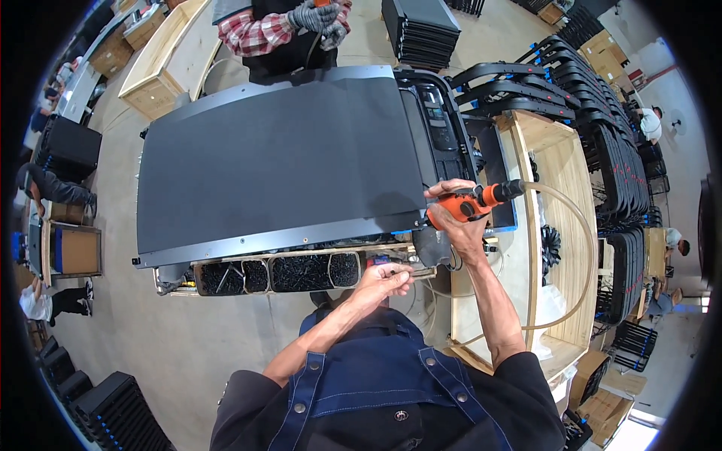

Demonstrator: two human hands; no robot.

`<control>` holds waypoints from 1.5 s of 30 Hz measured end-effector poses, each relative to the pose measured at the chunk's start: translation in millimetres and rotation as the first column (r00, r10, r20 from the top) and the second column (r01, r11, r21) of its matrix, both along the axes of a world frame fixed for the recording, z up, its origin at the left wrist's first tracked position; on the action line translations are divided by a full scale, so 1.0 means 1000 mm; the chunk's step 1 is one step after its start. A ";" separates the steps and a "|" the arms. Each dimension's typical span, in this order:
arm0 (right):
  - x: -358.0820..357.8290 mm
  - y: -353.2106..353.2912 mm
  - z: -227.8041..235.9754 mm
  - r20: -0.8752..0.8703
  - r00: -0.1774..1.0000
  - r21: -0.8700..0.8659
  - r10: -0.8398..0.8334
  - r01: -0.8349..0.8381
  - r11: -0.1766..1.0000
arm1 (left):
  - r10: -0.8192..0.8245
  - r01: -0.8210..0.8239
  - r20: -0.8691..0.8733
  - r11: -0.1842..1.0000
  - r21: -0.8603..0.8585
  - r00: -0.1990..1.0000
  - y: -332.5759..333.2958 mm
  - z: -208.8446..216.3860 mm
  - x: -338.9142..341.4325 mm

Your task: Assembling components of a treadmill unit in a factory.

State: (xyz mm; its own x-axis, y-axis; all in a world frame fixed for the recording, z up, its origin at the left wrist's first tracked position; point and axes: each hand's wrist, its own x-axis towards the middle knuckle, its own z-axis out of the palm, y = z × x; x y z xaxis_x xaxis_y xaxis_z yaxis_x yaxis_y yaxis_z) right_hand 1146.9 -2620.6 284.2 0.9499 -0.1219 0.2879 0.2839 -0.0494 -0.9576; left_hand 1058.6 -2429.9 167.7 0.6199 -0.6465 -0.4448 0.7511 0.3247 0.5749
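My right hand (459, 218) is wrapped around an orange and black pneumatic screwdriver (474, 204) with a clear air hose (575, 210) trailing from its back end. The tool's tip is at the near right corner of a treadmill (278, 161), beside its grey side rail (301, 234). Lower and to the left, my left hand (385, 283) is closed with thumb and fingers pinched together. Whatever is between them is too small to make out. It hovers just right of the parts bins (301, 272), which hold dark screws, below the rail.
A co-worker's gloved hands (320, 19) hold an orange tool across the treadmill. To the right stands an open wooden crate (553, 248) with black parts inside. Behind it are stacked black frames (617, 150). Black panels are piled at the far side (421, 34) and lower left (120, 413).
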 end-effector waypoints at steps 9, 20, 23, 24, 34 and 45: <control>0.002 0.001 -0.014 -0.004 1.000 0.091 -0.012 0.013 0.996 | 0.071 -0.071 -0.017 0.997 -0.006 0.997 0.002 0.002 0.001; -0.048 0.012 0.020 -0.010 0.999 0.525 0.050 -0.037 0.850 | 0.342 -0.353 -0.097 0.925 -0.136 0.934 0.028 0.008 -0.005; -0.059 0.019 0.010 -0.016 0.998 0.640 0.065 -0.039 0.767 | 0.372 -0.390 -0.130 0.906 -0.163 0.919 0.035 0.018 -0.009; -0.061 0.022 0.007 -0.036 0.998 0.656 0.045 -0.010 0.754 | 0.374 -0.393 -0.129 0.900 -0.188 0.918 0.037 0.021 -0.009; -0.070 0.059 -0.017 -0.175 0.984 0.741 -0.038 0.157 0.653 | 0.379 -0.439 0.294 0.882 0.173 0.878 0.074 0.027 -0.013; -0.046 0.173 -0.005 -0.086 0.982 0.485 -0.167 0.187 0.854 | 0.376 -0.436 -0.258 0.868 -0.237 0.890 0.146 -0.014 0.032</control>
State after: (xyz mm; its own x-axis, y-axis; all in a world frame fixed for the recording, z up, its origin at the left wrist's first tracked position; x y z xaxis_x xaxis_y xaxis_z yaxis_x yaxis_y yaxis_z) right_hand 1100.8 -2447.7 278.8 0.9081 -0.4041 0.1096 0.2766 0.3824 -0.8816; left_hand 1091.1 -2284.1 154.2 0.7735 -0.4719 -0.4231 0.6043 0.7504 0.2678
